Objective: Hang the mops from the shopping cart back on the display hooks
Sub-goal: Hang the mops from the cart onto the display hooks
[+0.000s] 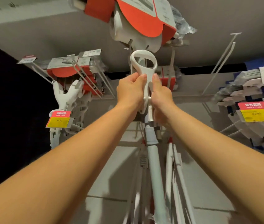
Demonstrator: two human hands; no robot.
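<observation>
Overhead at the display wall [208, 167], I have both hands up on one mop [150, 139]. My left hand [130, 92] has its grip closed round the left side of the mop's white loop [144, 62], with the thumb pressed against the neck just below the ring. My right hand [161, 96] has its grip closed round the right side, fingers curled beside a small cross-pin [147, 98]. The pale pole [154, 172] runs down from between my hands toward the bottom of the view. Directly above the loop sits a mop head in a red-orange card sleeve [141, 16]; I cannot tell whether it is joined to the loop. To the right, a bare display hook [220, 62] juts from the wall. On the left, more hung mops [68, 94] crowd their hooks above a red and yellow price tag [60, 118]. Blue-packed goods [249, 88] hang at far right.
</observation>
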